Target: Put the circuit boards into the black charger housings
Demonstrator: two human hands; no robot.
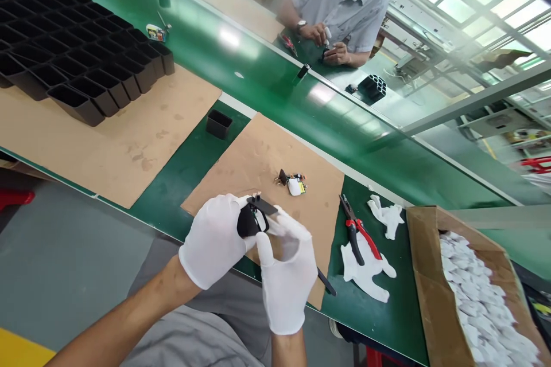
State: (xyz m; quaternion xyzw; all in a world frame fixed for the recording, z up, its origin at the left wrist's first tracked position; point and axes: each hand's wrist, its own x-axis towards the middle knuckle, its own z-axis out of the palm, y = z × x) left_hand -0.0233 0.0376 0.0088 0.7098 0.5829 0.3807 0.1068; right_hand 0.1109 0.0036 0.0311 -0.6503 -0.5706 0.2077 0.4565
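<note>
Both my hands wear white gloves and meet over the near edge of a brown cardboard sheet (258,155). My left hand (215,243) grips a small black plastic housing (248,222). My right hand (287,266) pinches a flat black piece (263,206) with small metal pins at the top of that housing. A small circuit part (294,182) with a white block and coloured bits lies on the cardboard just beyond my hands.
Red-handled pliers (359,235) lie on spare white gloves (365,269) to the right. A cardboard box (430,298) of white pieces stands far right. Black compartment trays (77,57) fill the far left. A lone black cup (218,123) sits mid-table. Another person (340,17) works across the green belt.
</note>
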